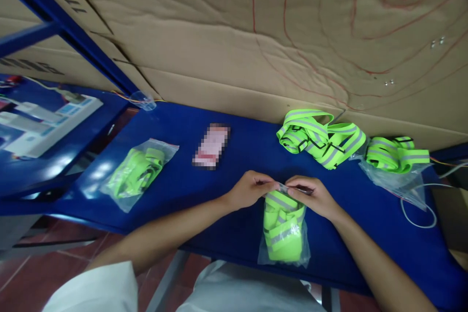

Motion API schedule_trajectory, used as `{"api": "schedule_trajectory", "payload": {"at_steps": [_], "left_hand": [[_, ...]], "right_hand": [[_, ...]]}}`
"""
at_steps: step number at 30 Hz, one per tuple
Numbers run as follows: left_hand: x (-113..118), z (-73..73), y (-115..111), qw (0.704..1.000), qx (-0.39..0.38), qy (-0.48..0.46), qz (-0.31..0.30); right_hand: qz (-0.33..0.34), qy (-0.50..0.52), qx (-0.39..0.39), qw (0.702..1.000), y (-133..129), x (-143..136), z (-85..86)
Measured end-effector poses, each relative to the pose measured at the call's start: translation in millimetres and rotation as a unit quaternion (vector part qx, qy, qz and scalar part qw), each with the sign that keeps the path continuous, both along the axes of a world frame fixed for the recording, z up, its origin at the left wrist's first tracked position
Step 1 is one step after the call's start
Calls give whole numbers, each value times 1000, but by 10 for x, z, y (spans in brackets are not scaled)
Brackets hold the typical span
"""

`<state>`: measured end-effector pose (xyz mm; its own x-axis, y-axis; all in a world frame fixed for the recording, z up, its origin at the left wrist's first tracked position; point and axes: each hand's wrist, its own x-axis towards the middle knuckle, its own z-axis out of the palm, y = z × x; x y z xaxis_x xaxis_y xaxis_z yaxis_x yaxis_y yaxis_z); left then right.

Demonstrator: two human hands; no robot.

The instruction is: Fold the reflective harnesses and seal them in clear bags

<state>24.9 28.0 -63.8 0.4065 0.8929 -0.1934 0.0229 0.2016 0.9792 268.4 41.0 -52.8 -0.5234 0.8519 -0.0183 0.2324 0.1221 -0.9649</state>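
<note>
A clear zip bag (262,255) lies near the front edge of the blue table, its mouth pointing away from me. Folded inside is a neon-green reflective strap (285,234) with grey stripes. My left hand (250,190) pinches the bag's top edge from the left. From the right, my right hand (312,196) pinches the same edge, its thumb and fingers close to the left ones. Beyond my hands lies a heap of loose green reflective straps (321,139) with black buckles.
A bagged green strap (137,173) lies at left beside a pixelated pinkish rectangle (211,147). At right, another strap bundle (393,155) rests on clear bags near a white cable (420,225). A power strip (54,124) sits far left. Cardboard (204,48) walls the back.
</note>
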Motion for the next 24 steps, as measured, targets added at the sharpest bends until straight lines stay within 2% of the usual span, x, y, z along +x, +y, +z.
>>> {"api": "schedule_trajectory", "payload": {"at_steps": [3,7,12,15,19,24], "left_hand": [[0,40,1,1000,-1,-2,-14],[21,105,-22,1000,-7,-10,-27],[25,97,-75,1000,3,-14,-12],[20,79,-71,1000,4,-28,-12],[32,74,-40,999,-5,-48,-4],[-21,84,22,999,-2,-52,15]], "right_hand": [[-16,-13,-1,1000,-34,-4,-24],[-47,-28,41,998,-104,-46,-58],[-37,-33,64,997,-155,-83,-42],[-39,-28,25,999,-149,-69,-33],[-110,29,-57,992,-114,-26,-70],[-149,56,-84,984,-39,9,-126]]}}
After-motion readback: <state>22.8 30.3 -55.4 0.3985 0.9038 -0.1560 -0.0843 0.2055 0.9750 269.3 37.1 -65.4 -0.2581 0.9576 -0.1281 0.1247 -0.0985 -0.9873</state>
